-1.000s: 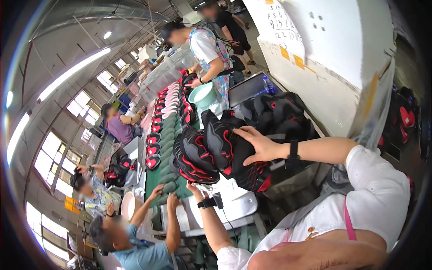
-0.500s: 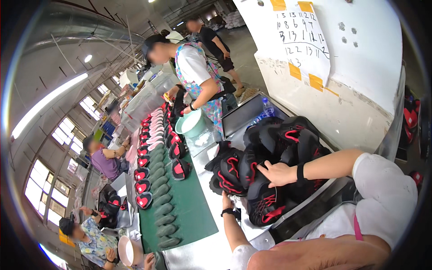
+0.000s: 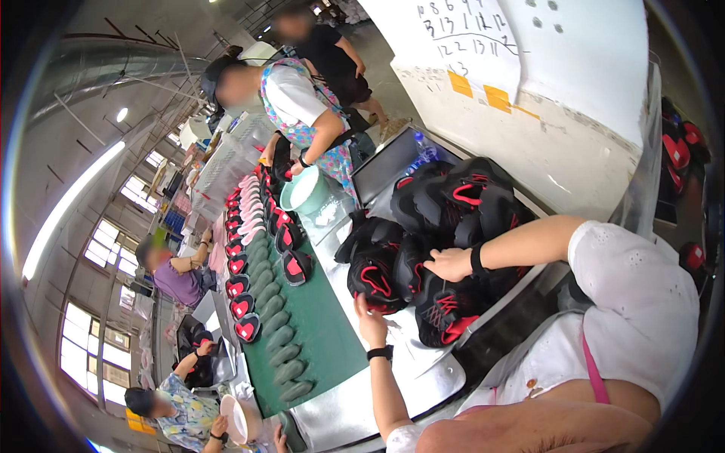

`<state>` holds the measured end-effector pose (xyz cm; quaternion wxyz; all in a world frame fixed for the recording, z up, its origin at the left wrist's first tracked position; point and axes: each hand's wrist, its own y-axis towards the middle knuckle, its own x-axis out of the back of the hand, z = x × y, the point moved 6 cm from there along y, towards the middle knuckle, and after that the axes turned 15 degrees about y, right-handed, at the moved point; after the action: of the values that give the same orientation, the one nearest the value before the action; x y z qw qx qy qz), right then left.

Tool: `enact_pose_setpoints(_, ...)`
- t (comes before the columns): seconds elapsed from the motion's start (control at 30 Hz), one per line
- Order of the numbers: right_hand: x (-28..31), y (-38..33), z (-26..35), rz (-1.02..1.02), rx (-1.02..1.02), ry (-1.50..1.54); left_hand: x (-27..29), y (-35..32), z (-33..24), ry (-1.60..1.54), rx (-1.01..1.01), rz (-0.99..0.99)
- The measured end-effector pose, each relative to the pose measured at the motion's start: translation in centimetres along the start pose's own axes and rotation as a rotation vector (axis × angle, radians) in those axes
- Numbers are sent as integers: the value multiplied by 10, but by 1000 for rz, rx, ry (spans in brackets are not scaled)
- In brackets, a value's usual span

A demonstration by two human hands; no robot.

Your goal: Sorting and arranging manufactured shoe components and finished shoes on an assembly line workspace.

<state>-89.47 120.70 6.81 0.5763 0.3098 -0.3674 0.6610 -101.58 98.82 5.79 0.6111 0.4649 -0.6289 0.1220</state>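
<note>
Black shoes with red trim lie heaped on the metal worktop in front of me. My left hand (image 3: 371, 325) is at the near edge of a black shoe (image 3: 375, 281) with a red loop, thumb up against its side; part of the fingers is hidden. My right hand (image 3: 451, 264) comes in from the right, its fingers closed at the edge of another black shoe (image 3: 410, 266) beside it. Just below that hand, a black shoe (image 3: 442, 313) with red laces and a red lining rests on the pile. More black shoes (image 3: 472, 196) are stacked behind.
A green conveyor belt (image 3: 321, 332) carries rows of grey-green, pink and black-and-red shoe parts. A pale green bucket (image 3: 303, 190) stands by a co-worker in a floral apron (image 3: 302, 124). Other people work along the belt's left side. A white panel (image 3: 581, 83) rises behind the heap.
The view has shifted, so the scene sits differently in the picture. My right hand's fingers, spread before, have drawn together on the shoe. My left hand has come up along the near shoe.
</note>
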Motion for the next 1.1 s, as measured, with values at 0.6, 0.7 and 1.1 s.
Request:
enact_pose_setpoints(0.6,94,-320,198,-53,800,486,145,-57,-218,-449,-83,-123)
enact_pose_setpoints(0.7,90,-394,180,-222,735,526,196,-96,-349,-530,-380,-41)
enact_pose_setpoints(1.1,54,-709,116,-726,370,545,167,-288,-686,-1048,-1062,617)
